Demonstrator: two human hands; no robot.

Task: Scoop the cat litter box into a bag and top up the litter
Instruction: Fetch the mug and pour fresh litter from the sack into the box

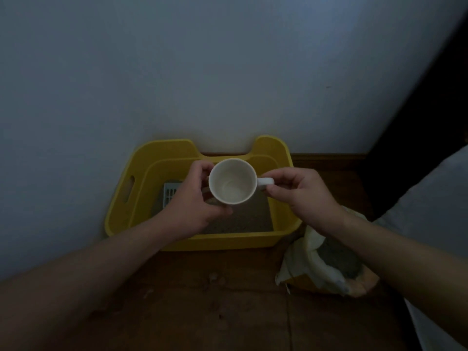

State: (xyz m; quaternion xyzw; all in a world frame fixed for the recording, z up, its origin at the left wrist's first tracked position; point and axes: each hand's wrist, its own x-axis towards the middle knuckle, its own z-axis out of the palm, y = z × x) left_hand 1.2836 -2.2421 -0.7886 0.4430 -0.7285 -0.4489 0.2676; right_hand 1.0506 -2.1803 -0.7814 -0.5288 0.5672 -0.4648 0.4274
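1. White mug sat mid-frame, mouth up, looked empty, held over yellow litter box.
2. Left hand curled round mug's left side; right hand pinched its handle.
3. Grey scoop lay inside box, left part.
4. Open litter bag stood lower right, on wooden floor.

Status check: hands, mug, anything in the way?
Left hand grips mug body, right hand pinches its handle. Mug empty, upright over yellow litter box. Grey scoop lies inside, left.
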